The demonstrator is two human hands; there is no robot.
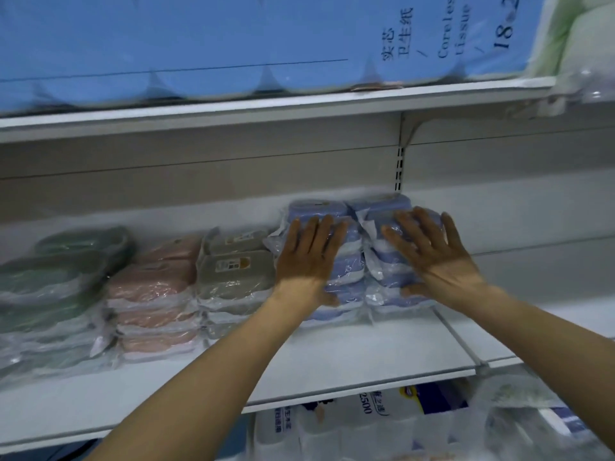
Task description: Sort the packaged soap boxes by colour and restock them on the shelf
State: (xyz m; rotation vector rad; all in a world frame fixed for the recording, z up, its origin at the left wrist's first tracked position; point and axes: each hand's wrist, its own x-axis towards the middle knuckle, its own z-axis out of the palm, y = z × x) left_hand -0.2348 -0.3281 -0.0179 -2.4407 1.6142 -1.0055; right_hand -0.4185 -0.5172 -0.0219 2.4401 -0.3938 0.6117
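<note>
Hands flat, fingers spread: left hand [307,257] and right hand [432,257] press the blue soap boxes [349,271]; bare shelf [332,361] lies before its front edge.

Both hands [307,257] [432,254] press blue soap boxes [346,271].

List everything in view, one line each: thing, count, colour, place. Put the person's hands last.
blue soap boxes: two stacks, exact count unclear, blue, middle shelf, right end of row
grey soap boxes: one stack, grey, left of blue
pink soap boxes: one stack, pink, left of grey
green soap boxes: blurred pile, green, far left
shelf: one, white, bears the row
tissue pack: one, blue, shelf above
paper rolls: several, white, shelf below
left hand: flat on left blue stack
right hand: flat on right blue stack
</note>
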